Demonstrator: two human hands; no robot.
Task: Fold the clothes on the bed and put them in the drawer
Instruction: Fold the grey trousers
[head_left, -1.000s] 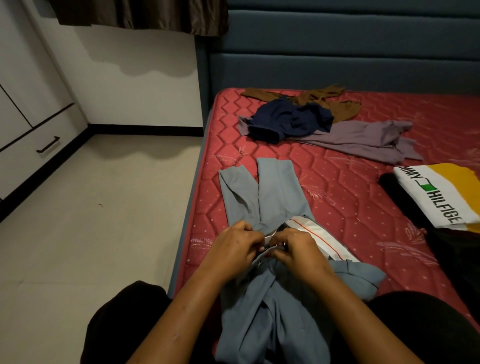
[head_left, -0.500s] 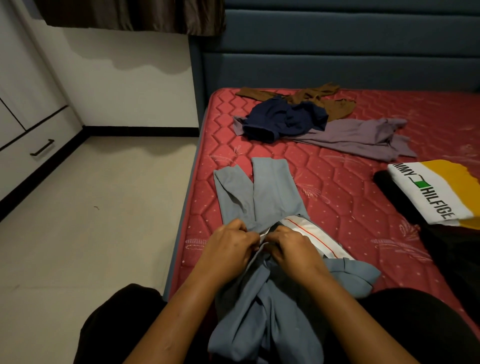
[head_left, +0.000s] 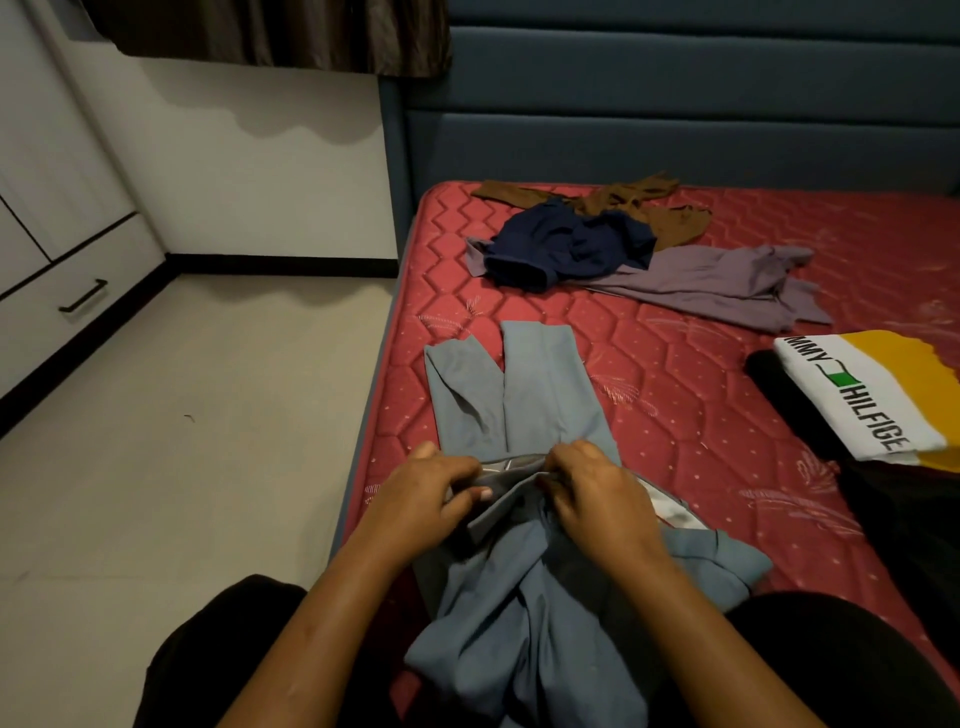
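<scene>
One shirt (head_left: 857, 410) reads "MMY HILFIGE"; left hand (head_left: 422, 503), right hand (head_left: 597, 496) pinch trousers (head_left: 540, 395)

Fingertips of the left grip (head_left: 426, 499) and right grip (head_left: 597, 493) are mostly buried in the bunched waistband of the grey-blue trousers (head_left: 540, 405); what they pinch cannot be told. Nearer than the grip, the trousers run off the bottom edge. Far right of the grip, the printed shirt (head_left: 857, 395) is cut by the frame, its lettering incomplete, and covers part of a black garment (head_left: 779, 384). Beyond the grip, the navy garment (head_left: 571, 244) overlaps the purple garment (head_left: 717, 280) and the brown garment (head_left: 670, 223). Far left of the grip, the drawer (head_left: 52, 322) is clipped by the frame edge
</scene>
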